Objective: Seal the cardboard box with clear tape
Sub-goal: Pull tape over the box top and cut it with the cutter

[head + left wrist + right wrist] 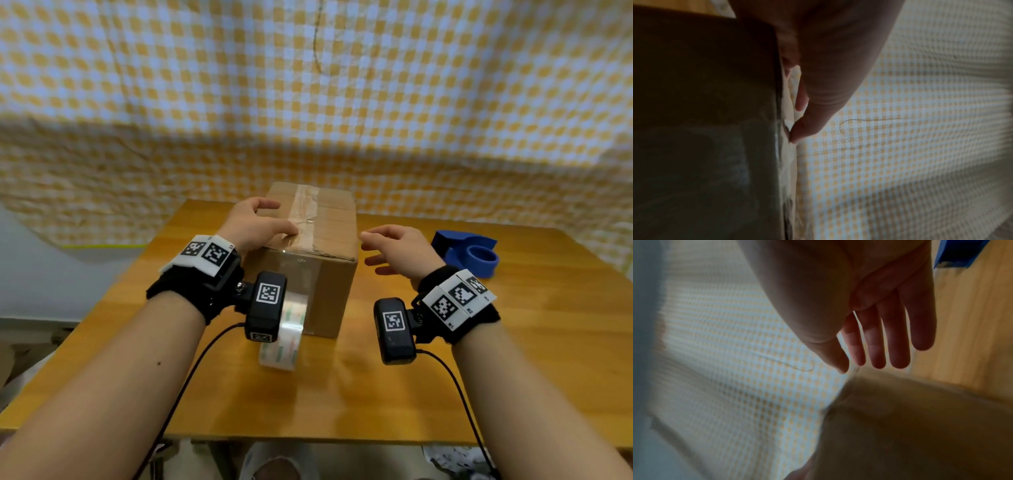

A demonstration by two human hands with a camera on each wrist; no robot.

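Backdrop: yellow-checked cloth [376, 102] behind wooden surface [513, 342].
Box: cardboard box [329, 284] mid-surface, clear tape [303, 212] along its top seam.
Left hand [253, 222]: fingertips pressing tape.
Right hand [399, 251]: fingers extended, holding nothing, beside box.
Far-right corner: blue dispenser [467, 251].

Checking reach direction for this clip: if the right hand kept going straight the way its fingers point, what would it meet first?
Probably the cardboard box. The right hand hovers open beside it, fingers aimed at its upper right edge; depth is uncertain, so it might skim over the top.
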